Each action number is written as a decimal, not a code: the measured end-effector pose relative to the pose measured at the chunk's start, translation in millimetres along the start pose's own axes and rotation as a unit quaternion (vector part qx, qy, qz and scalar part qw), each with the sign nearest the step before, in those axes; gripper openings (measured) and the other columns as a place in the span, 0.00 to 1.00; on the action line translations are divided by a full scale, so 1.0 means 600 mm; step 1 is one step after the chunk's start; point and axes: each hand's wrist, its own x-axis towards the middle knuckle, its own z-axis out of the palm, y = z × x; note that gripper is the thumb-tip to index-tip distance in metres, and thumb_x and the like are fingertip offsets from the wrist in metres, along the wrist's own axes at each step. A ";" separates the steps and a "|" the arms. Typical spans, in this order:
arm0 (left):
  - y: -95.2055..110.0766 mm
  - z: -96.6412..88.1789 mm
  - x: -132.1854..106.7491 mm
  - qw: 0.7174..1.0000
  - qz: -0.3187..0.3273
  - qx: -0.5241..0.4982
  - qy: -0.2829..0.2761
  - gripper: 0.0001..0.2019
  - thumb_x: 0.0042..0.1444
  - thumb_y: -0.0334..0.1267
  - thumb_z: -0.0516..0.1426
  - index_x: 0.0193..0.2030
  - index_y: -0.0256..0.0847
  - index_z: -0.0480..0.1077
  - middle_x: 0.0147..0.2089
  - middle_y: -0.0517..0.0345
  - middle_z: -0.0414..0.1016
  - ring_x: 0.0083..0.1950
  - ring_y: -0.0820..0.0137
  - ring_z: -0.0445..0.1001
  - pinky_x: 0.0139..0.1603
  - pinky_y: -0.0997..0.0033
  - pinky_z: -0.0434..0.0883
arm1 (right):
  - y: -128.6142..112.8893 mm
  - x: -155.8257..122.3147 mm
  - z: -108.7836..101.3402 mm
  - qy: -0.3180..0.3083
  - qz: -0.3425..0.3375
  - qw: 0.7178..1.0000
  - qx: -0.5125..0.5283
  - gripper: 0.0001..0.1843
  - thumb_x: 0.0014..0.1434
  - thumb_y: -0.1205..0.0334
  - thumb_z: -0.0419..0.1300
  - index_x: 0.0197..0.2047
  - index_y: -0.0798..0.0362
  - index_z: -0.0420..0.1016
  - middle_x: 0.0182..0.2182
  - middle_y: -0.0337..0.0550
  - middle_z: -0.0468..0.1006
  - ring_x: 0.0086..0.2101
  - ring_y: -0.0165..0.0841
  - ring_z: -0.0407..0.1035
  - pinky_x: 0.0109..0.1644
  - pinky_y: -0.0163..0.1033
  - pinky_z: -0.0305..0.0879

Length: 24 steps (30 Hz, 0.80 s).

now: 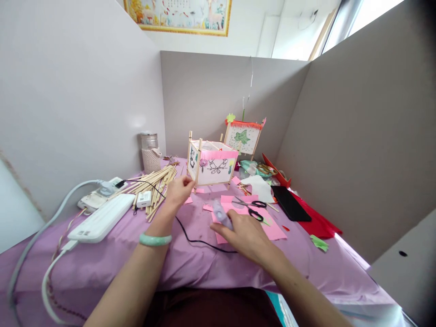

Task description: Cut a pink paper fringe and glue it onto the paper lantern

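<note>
My left hand (179, 190), a green bangle (155, 239) on its wrist, reaches to the near left corner post of a paper lantern box (211, 163) with drawings and pink trim; its fingers are pinched at the post's foot. My right hand (243, 234) is closed round a small pale glue gun (221, 214), blurred, whose black cord (195, 238) trails across the cloth. Just beyond it lie pink paper sheets (272, 229) and black-handled scissors (254, 209).
A bundle of wooden sticks (155, 186), a white power strip (102, 218) with cables and a jar (150, 152) sit at left. A second lantern (243, 136), a black phone (291, 203), red paper (318, 222) and scraps lie at right. Grey partition walls enclose the purple-covered table (190, 268).
</note>
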 end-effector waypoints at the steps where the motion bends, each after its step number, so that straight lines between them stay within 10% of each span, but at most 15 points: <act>1: 0.002 -0.014 -0.001 0.998 0.002 -0.024 0.051 0.09 0.51 0.42 0.56 0.30 0.40 0.73 0.24 0.59 0.74 0.26 0.70 0.73 0.30 0.74 0.66 | -0.018 0.015 0.002 0.006 -0.020 1.000 -0.012 0.30 0.58 0.34 0.49 0.41 0.53 0.72 0.34 0.51 0.80 0.35 0.44 0.75 0.35 0.40 0.61; 5: 0.028 -0.064 -0.014 0.975 0.043 -0.070 0.208 0.11 0.52 0.46 0.57 0.33 0.40 0.73 0.26 0.60 0.74 0.27 0.71 0.73 0.31 0.74 0.67 | -0.101 0.075 0.023 0.020 -0.060 0.998 -0.023 0.33 0.55 0.31 0.50 0.42 0.54 0.73 0.35 0.52 0.80 0.37 0.46 0.75 0.37 0.43 0.65; 11: 0.070 -0.079 -0.043 0.960 0.117 -0.063 0.246 0.11 0.55 0.44 0.56 0.34 0.39 0.73 0.28 0.60 0.75 0.28 0.73 0.72 0.32 0.75 0.68 | -0.187 0.106 0.079 0.023 -0.110 0.994 0.013 0.28 0.59 0.40 0.52 0.45 0.57 0.73 0.39 0.54 0.79 0.40 0.45 0.74 0.40 0.45 0.68; 17: 0.064 -0.071 -0.058 0.970 0.153 0.011 0.187 0.09 0.56 0.42 0.55 0.31 0.40 0.72 0.26 0.61 0.73 0.27 0.73 0.71 0.33 0.75 0.67 | -0.172 0.084 0.108 0.017 -0.182 0.983 -0.034 0.21 0.63 0.49 0.53 0.48 0.58 0.72 0.43 0.54 0.77 0.43 0.45 0.71 0.38 0.44 0.68; 24: 0.075 -0.122 -0.077 0.958 0.131 -0.053 0.249 0.10 0.55 0.44 0.57 0.35 0.40 0.73 0.26 0.62 0.73 0.25 0.76 0.70 0.29 0.78 0.68 | -0.151 0.107 0.113 0.170 -0.252 0.951 -0.053 0.14 0.63 0.57 0.54 0.47 0.57 0.69 0.41 0.51 0.74 0.42 0.42 0.66 0.38 0.43 0.66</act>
